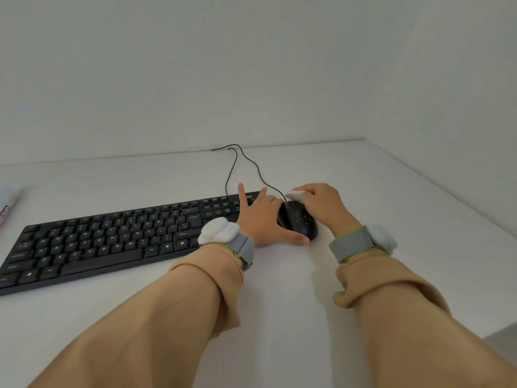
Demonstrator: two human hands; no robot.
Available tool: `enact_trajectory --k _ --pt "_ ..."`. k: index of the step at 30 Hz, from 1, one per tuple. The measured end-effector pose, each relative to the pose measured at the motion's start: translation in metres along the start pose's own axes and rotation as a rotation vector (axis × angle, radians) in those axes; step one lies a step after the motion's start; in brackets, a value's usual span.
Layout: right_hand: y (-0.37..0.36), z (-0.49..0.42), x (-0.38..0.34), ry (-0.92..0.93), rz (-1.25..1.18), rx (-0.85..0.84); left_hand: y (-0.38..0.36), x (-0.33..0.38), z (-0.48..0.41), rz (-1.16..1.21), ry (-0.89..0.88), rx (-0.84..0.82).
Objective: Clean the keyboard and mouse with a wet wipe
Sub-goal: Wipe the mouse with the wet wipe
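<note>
Your left hand (260, 217) lies spread against the left side of the mouse (298, 221), thumb at its near end; your right hand (321, 203) grips the wet wipe (296, 196) at its far end. The mouse runs far-left to near-right, with the keyboard (112, 239) just beside it on the left and bare table (391, 191) to the right, so stroke nearward.

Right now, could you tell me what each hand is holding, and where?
The right hand holds the wipe under its fingers against the mouse, at its front. The left hand only braces the mouse's left side.
</note>
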State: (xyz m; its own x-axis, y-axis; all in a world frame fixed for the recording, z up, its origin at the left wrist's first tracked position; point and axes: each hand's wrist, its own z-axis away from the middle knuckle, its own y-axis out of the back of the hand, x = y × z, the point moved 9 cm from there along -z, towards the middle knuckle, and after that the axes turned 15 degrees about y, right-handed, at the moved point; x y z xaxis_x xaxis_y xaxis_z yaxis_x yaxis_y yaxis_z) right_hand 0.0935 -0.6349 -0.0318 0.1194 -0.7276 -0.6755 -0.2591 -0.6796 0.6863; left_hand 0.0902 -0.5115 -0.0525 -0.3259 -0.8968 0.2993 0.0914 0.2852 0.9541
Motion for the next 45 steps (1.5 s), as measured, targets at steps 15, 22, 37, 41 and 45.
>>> enact_trajectory --k 15,22,37,41,45 --pt "0.013 0.05 0.003 0.073 0.142 0.008 0.0 0.007 -0.007 -0.073 -0.044 0.028" --pt "0.018 0.08 0.005 0.023 0.061 0.086 0.001 0.006 -0.01 -0.065 -0.039 0.012" --pt "0.069 0.075 -0.007 -0.064 0.066 0.376 0.002 0.004 -0.011 -0.103 -0.032 -0.028" --pt "0.044 0.025 -0.006 -0.039 0.087 0.272 0.001 0.004 -0.01 -0.114 -0.019 -0.028" --pt "0.007 0.0 0.0 -0.009 0.107 0.096 0.001 0.005 -0.009 -0.112 -0.01 -0.026"
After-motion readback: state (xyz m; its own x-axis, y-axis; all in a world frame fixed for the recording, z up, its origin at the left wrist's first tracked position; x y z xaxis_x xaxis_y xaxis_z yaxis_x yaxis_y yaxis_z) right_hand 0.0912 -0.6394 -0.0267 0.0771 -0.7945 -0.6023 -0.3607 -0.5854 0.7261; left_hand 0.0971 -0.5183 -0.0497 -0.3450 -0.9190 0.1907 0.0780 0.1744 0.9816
